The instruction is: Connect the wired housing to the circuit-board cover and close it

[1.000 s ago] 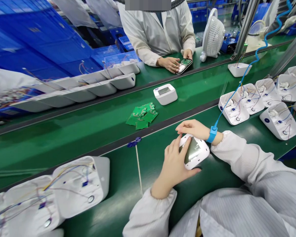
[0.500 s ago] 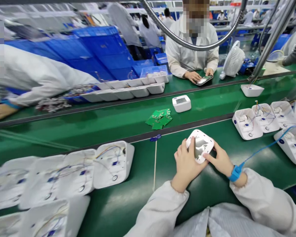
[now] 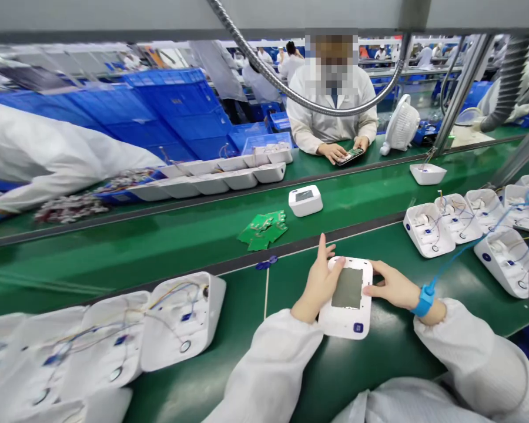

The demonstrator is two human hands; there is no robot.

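Note:
Between my hands is a white front panel [image 3: 351, 325] of a device, with a grey screen [image 3: 347, 288] and a small dark blue square near its lower corner. My left hand [image 3: 318, 284] holds it at the upper left edge, thumb on the face and index finger sticking up; the fingers behind the panel are partly hidden. My right hand [image 3: 392, 285] pinches the right edge, thumb on the front and fingers bent behind. A blue wrist strap [image 3: 424, 300] with a coiled cord circles my right wrist.
Wired white housings stand at left [image 3: 180, 320] and right [image 3: 429, 230]. Green circuit boards [image 3: 263, 230] and a white device [image 3: 305, 201] lie on the green belt beyond a dark rail. Across it, a co-worker [image 3: 332, 111] handles a board, beside a white fan [image 3: 401, 124].
The panel has turned and come nearer me, its face now fuller in view with the blue square showing. My left hand has shifted from across the screen to the edge. The view has tilted up.

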